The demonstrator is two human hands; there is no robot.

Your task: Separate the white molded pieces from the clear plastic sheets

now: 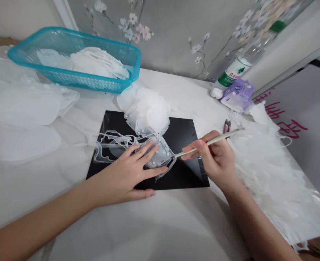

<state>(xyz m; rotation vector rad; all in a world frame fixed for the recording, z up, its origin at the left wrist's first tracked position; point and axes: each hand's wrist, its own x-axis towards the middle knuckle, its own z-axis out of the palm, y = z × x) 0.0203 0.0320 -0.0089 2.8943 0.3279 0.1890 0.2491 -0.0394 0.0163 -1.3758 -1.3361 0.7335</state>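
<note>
A black mat (184, 174) lies in the middle of the white table. On it sits a translucent white plastic sheet piece (161, 150) with small round dots, with thin trimmed strips (108, 145) trailing to its left. My left hand (130, 174) lies flat on that piece, fingers spread, pressing it down. My right hand (214, 157) is closed around a thin white stick tool (217, 139), held like a pen, its tip touching the right edge of the piece. A pile of similar white pieces (147, 108) rests at the mat's far edge.
A teal basket (67, 78) with white pieces stands at the back left. White plastic sheets (21, 108) cover the left side, and a heap of white scraps (268, 170) the right. A plastic bottle (236, 70), a purple tissue pack (237, 96) and small pink clippers (226, 127) sit back right.
</note>
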